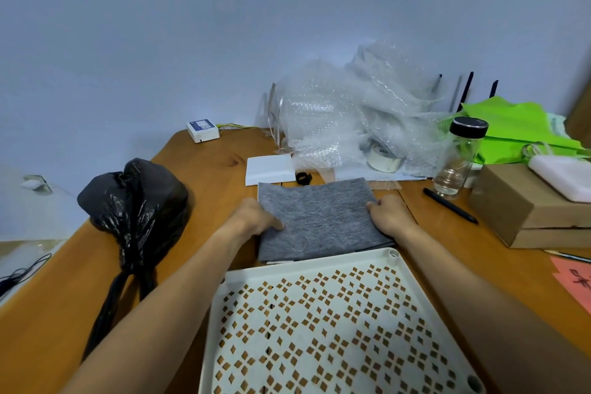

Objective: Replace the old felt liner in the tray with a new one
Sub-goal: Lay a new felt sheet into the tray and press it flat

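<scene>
A grey felt liner (323,221) lies flat on the wooden table just beyond the tray. My left hand (256,216) grips its left edge, thumb on top. My right hand (391,214) grips its right edge the same way. The white plastic tray (307,269) sits nearest to me, its perforated diamond-pattern bottom bare, with the table showing through the holes. No felt lies inside the tray.
A tied black rubbish bag (137,201) sits at the left. Bubble wrap (358,118), a tape roll (383,155) and a white box (270,169) crowd the back. A glass bottle (457,160), a black pen (449,205) and cardboard boxes (524,208) stand at the right.
</scene>
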Action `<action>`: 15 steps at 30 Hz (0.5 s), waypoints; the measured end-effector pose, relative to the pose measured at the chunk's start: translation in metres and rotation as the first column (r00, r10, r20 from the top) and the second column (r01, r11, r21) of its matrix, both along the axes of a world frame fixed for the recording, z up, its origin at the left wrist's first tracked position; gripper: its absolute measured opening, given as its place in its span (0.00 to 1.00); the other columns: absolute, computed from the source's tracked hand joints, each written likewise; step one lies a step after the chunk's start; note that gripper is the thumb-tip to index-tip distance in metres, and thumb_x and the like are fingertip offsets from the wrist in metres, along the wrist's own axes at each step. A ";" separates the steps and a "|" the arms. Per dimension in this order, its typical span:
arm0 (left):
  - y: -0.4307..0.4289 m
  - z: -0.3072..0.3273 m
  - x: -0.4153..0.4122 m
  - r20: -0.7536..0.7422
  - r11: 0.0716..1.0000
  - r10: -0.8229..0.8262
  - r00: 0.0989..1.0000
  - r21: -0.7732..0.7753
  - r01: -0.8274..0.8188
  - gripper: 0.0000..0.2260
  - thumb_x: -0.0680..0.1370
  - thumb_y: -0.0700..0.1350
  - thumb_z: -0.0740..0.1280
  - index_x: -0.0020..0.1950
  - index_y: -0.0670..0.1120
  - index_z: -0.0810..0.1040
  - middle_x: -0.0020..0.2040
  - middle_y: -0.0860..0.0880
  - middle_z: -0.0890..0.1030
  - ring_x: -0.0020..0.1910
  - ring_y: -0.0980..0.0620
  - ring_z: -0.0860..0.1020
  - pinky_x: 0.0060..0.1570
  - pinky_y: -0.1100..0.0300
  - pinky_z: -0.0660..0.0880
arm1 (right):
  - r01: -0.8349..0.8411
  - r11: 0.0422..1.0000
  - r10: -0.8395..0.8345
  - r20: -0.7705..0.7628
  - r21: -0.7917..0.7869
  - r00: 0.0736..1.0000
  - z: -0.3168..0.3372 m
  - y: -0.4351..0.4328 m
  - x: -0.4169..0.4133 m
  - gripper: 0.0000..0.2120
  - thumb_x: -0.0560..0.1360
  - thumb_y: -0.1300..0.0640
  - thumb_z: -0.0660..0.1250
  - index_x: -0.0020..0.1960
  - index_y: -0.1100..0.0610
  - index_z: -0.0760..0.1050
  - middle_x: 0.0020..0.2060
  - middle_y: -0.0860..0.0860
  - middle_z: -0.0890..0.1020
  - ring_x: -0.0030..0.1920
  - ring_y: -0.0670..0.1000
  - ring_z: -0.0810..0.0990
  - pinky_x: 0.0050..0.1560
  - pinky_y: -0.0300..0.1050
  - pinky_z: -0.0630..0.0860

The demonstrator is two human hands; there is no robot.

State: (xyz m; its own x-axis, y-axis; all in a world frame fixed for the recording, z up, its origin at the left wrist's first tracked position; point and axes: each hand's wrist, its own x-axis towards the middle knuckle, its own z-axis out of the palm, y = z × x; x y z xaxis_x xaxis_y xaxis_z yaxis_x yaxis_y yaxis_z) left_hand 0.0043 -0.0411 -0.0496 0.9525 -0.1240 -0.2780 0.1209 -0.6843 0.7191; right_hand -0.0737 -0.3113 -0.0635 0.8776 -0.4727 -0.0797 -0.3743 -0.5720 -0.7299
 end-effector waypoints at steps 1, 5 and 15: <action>-0.001 0.001 -0.002 -0.014 0.998 0.008 1.000 -0.061 -0.009 0.15 0.69 0.42 0.81 0.50 0.41 0.81 0.53 0.46 0.83 0.50 0.47 0.80 0.49 0.56 0.77 | -0.008 1.000 0.009 0.014 -0.015 1.000 -0.001 0.000 0.000 0.15 0.82 0.53 0.61 0.44 0.61 0.80 0.44 0.57 0.84 0.46 0.58 0.82 0.49 0.50 0.77; -0.006 0.008 -0.016 -0.027 0.951 0.042 0.999 -0.305 -0.049 0.10 0.76 0.37 0.74 0.55 0.42 0.78 0.52 0.47 0.80 0.48 0.49 0.78 0.37 0.62 0.74 | -0.008 0.994 0.028 0.186 -0.108 0.982 0.006 0.005 -0.009 0.13 0.84 0.56 0.58 0.56 0.61 0.79 0.53 0.52 0.80 0.55 0.54 0.78 0.54 0.48 0.73; 0.015 0.036 -0.051 -0.001 0.744 0.117 0.993 -0.662 -0.088 0.09 0.78 0.39 0.72 0.58 0.43 0.78 0.56 0.43 0.84 0.54 0.43 0.83 0.56 0.48 0.80 | 0.013 0.997 0.025 0.473 -0.077 0.881 0.047 0.021 -0.044 0.10 0.84 0.54 0.58 0.50 0.58 0.73 0.44 0.52 0.79 0.46 0.54 0.78 0.43 0.47 0.68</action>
State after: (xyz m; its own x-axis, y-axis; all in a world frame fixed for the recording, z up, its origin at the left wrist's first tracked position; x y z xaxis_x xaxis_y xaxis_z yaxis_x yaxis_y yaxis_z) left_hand -0.0467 -0.0262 -0.0133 0.9782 -0.1640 -0.1274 0.1255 -0.0224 0.9918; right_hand -0.1177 -0.2904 -0.0162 0.8048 -0.4552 0.3810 0.0082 -0.6332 -0.7739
